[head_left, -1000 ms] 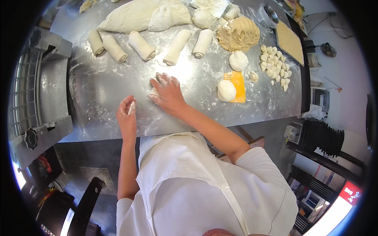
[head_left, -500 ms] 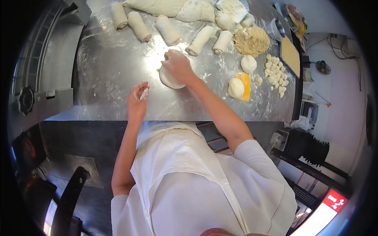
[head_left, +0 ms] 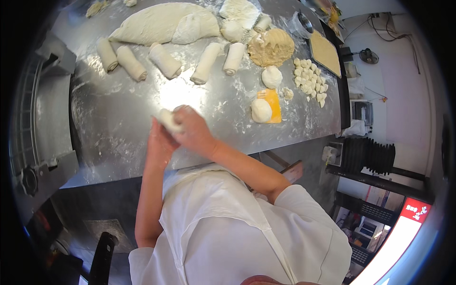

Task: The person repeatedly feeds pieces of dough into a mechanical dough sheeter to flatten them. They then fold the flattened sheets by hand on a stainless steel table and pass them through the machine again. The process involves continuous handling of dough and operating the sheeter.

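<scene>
A pale piece of dough (head_left: 169, 120) is held above the front of the steel table, between my two hands. My right hand (head_left: 194, 133) has its fingers closed round the dough's right side, slightly smeared by motion. My left hand (head_left: 160, 141) supports it from the lower left, with part of its fingers hidden behind the dough. Beyond them lies a row of several rolled dough pieces, among them a roll (head_left: 164, 61) straight ahead. To the right, a round dough ball (head_left: 261, 110) rests on an orange scraper (head_left: 274, 105), and another ball (head_left: 272, 77) sits just behind.
A large dough slab (head_left: 152, 23) covers the back of the floured steel table (head_left: 114, 137). At the back right are a brownish dough lump (head_left: 270, 47), many small dough bits (head_left: 308, 78) and a tray (head_left: 325, 53). A metal machine (head_left: 50, 114) borders the left side.
The flat dough round has come up off the table and is now folded or bunched between both hands. My right hand drew nearer to me and met my left hand. The view has shifted.
</scene>
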{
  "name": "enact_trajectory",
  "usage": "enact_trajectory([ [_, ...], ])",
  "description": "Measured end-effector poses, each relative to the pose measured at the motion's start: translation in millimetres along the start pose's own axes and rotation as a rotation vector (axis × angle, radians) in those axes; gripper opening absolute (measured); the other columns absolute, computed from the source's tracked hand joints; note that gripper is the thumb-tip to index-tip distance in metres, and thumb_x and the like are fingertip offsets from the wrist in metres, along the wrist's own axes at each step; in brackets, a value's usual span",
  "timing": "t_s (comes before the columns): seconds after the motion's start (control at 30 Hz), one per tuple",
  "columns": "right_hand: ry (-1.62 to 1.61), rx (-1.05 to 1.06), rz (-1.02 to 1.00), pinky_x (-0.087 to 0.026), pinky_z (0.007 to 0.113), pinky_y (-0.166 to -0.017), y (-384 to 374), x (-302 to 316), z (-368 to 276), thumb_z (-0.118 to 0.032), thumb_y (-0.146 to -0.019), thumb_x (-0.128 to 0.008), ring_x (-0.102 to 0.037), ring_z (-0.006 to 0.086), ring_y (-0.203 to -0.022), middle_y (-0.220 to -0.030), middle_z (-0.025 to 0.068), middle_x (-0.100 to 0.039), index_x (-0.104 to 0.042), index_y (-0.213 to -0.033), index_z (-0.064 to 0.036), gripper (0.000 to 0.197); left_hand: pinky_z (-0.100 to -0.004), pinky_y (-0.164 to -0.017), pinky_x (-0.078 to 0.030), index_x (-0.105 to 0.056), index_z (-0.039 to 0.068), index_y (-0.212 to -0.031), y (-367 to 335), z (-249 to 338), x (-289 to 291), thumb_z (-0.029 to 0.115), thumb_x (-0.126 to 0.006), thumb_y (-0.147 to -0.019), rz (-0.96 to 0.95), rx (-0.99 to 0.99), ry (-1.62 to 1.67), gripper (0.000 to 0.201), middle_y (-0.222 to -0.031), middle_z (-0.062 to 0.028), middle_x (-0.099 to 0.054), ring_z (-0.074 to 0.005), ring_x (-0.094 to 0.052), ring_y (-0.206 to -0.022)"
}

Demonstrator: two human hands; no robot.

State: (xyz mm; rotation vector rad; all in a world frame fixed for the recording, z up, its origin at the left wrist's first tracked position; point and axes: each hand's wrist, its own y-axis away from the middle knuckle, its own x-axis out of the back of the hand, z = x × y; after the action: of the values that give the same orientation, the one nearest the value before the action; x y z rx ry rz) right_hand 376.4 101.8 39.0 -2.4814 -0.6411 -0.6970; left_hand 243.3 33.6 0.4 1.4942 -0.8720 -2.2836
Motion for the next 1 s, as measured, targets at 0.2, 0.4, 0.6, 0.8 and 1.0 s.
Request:
enact_trajectory([
  [0.2, -0.267, -0.213, -0.391, -0.051, 0.037, -0.103, -59, 93, 20, -0.023, -0.093, -0.074, -0.067, 0.0233, -0.118, -0.128, 0.0106, -0.071, -0.071, -0.125, -0.0089, 0.036, -0.056, -0.116, -0.04, -0.047, 0.005, -0.15, -26, 19, -10, 0.058, -0.049, -0.103, 0.09, -0.235, 0.283, 0.071, -0.149, -0.0173, -0.053, -0.0395, -0.052, -0.135],
  [0.4, 0.353, -0.28, 0.147, -0.051, 0.043, -0.103, -215, 200, 286, -0.04, -0.086, -0.077, -0.065, 0.0361, -0.118, -0.125, 0.0215, -0.07, -0.068, -0.124, 0.0019, 0.057, -0.0469, -0.114, -0.043, -0.049, 0.002, -0.148, -18, 18, 17, 0.038, -0.059, -0.104, 0.373, -0.458, -0.032, 0.057, -0.143, -0.0154, -0.059, -0.0306, -0.056, -0.133],
  [0.6, 0.827, -0.448, -0.067, -0.052, 0.048, -0.1, -295, 227, 421, -0.045, -0.088, -0.074, -0.065, 0.0446, -0.117, -0.124, 0.0303, -0.067, -0.064, -0.129, 0.0006, 0.062, -0.0389, -0.115, -0.038, -0.047, 0.001, -0.151, 27, 5, 17, 0.017, -0.066, -0.101, 1.085, -0.698, -1.207, 0.056, -0.145, -0.0157, -0.058, -0.0278, -0.052, -0.137],
  [0.8, 0.692, -0.301, -0.12, -0.056, 0.048, -0.091, -315, 220, 447, -0.032, -0.094, -0.066, -0.071, 0.0407, -0.105, -0.111, 0.026, -0.073, -0.069, -0.12, -0.0021, 0.04, -0.0523, -0.124, -0.021, -0.036, 0.01, -0.16, -47, 26, -6, 0.04, -0.065, -0.098, 0.869, -0.898, -1.985, 0.075, -0.162, -0.0192, -0.035, -0.0384, -0.026, -0.153],
  [1.0, -0.632, -0.786, 0.245, -0.046, 0.033, -0.054, -294, 260, 444, -0.014, -0.103, -0.059, -0.057, 0.0187, -0.063, -0.08, 0.0088, -0.065, -0.067, -0.111, -0.003, 0.016, -0.0621, -0.119, -0.022, -0.033, 0.017, -0.162, -69, 25, -10, 0.063, -0.064, -0.09, 0.74, -0.626, -2.299, 0.091, -0.163, -0.0184, -0.032, -0.0409, -0.03, -0.149],
])
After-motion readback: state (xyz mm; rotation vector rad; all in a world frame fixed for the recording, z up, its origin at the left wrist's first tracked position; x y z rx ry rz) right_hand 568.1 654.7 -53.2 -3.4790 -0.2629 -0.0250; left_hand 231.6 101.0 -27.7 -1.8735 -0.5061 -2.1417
